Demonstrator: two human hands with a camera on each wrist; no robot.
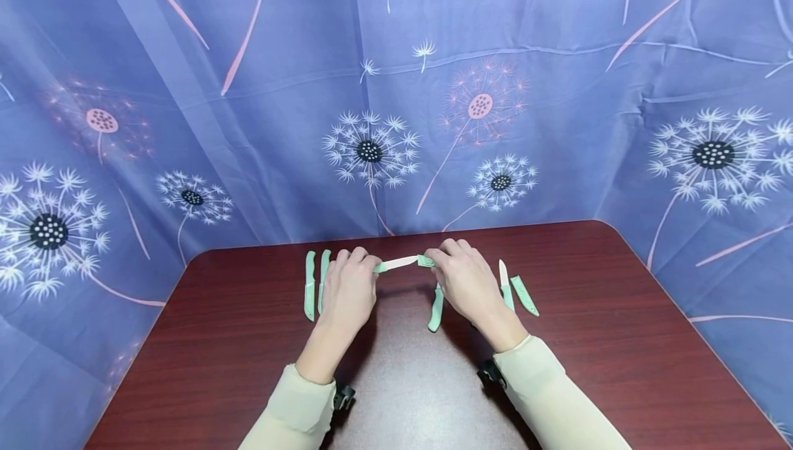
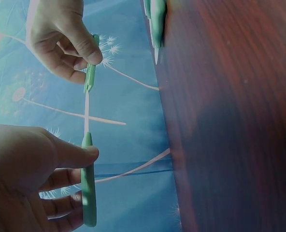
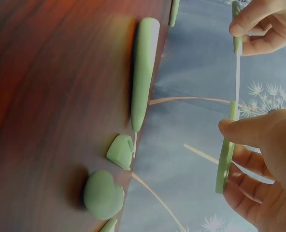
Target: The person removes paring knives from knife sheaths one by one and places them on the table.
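Note:
My left hand grips the mint green handle of a small knife, thumb along one side and fingers on the other. Its white blade points right, level above the table. Between the thumb and fingers of my right hand is a slim green blade sheath. The sheath's mouth faces the knife, and the blade's tip end meets it. Below the right hand lies another knife with a green handle; the hand hides its far part in the head view.
Two green knives, one farther left and one beside the left hand, lie on the dark red wooden table. To the right rests an uncovered knife with a loose sheath alongside. A blue dandelion-print curtain hangs behind.

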